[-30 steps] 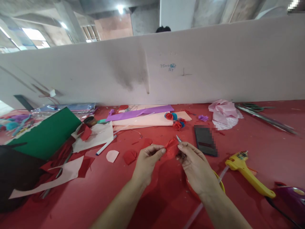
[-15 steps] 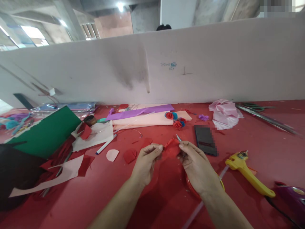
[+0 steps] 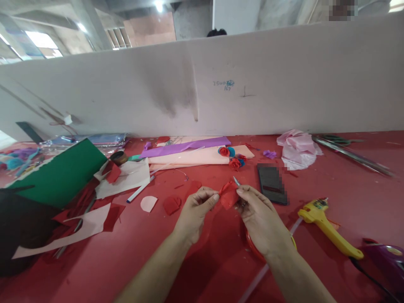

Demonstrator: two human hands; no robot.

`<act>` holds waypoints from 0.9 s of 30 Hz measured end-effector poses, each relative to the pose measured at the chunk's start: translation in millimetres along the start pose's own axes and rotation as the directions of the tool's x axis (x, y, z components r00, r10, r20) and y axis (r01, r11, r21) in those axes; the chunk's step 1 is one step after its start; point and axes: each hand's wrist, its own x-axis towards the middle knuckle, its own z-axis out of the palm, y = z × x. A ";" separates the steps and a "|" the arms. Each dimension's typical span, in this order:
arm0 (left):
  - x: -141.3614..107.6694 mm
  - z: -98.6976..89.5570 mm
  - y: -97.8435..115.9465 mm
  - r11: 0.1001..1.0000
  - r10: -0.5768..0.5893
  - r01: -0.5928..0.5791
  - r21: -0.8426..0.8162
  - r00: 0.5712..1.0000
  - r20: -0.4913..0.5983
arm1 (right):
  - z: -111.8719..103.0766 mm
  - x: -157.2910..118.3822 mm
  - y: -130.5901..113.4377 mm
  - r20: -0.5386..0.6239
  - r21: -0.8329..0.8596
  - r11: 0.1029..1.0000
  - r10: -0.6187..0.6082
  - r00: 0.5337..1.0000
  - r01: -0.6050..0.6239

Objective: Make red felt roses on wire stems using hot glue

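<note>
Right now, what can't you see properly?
All in the head view:
Pointed metal tool: mostly hidden by the right hand.
Red curved rim: partly covered by the right forearm.
Purple object: cut off by the right edge.
Dark object: cut off by the left edge.
Person: the white board hides all but some hair.
</note>
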 end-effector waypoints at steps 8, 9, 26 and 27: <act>1.7 -1.2 -2.6 0.998 -0.018 0.018 -0.067 1.000 0.003 | -0.9 0.0 0.2 0.036 -0.002 1.000 0.007 0.999 -0.007; 1.8 -1.3 -2.9 0.997 -0.020 0.021 -0.074 1.000 0.008 | -0.6 -0.3 -0.1 0.042 0.003 1.000 0.006 0.999 -0.006; -1.7 -0.6 -0.3 0.996 -0.004 0.003 0.094 1.000 0.014 | -0.3 -3.3 -0.5 0.030 -0.099 0.994 -0.038 0.999 0.040; -1.8 -0.9 -1.0 0.995 0.004 -0.007 0.104 1.000 0.022 | 0.2 -3.6 -0.9 0.018 -0.097 0.995 -0.036 0.999 0.038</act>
